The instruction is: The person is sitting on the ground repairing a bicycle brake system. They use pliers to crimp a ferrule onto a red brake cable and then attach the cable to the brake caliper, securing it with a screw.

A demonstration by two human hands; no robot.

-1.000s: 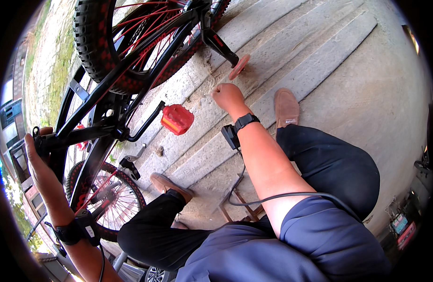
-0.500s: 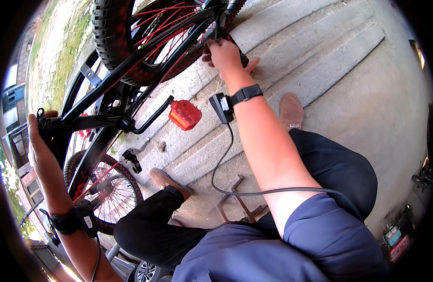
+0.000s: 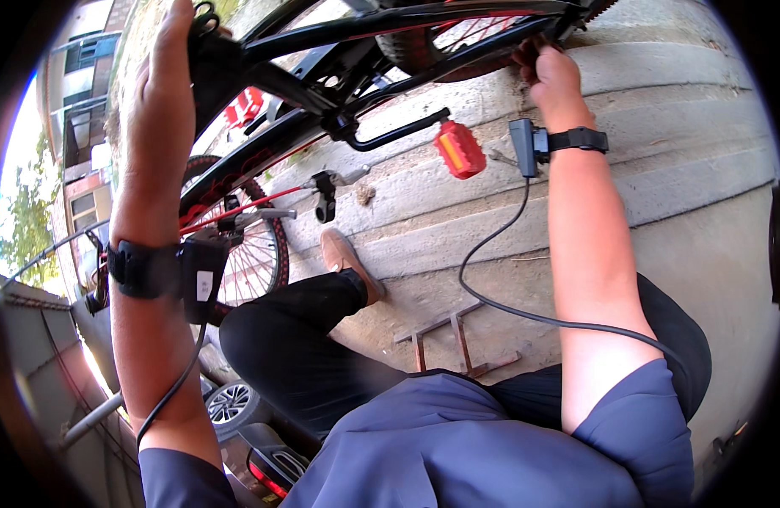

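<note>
A black bicycle frame (image 3: 424, 25) with red cables stretches across the top of the view. My left hand (image 3: 163, 93) is closed at the frame's dark tube end, thumb up along it, its other fingers hidden behind. At the far right end of the frame, near the rear wheel, my right hand (image 3: 557, 74) has its fingers curled together against the underside. What they pinch is hidden. Between my hands hangs a crank arm (image 3: 402, 134) with a red pedal (image 3: 459, 151). A black brake lever (image 3: 326, 195) dangles on a red cable below the frame.
The spoked front wheel (image 3: 259, 254) stands at left, beside my bent knee. Long concrete steps (image 3: 457, 220) cross the ground. A rusty metal bracket (image 3: 457, 330) lies near my legs. A car wheel (image 3: 231, 405) shows at lower left, and a grey wall (image 3: 34, 364) beyond my left arm.
The view has turned, so the bicycle sits higher and further right in it. My right hand stays at the frame's rear end and my left at the tube end.
</note>
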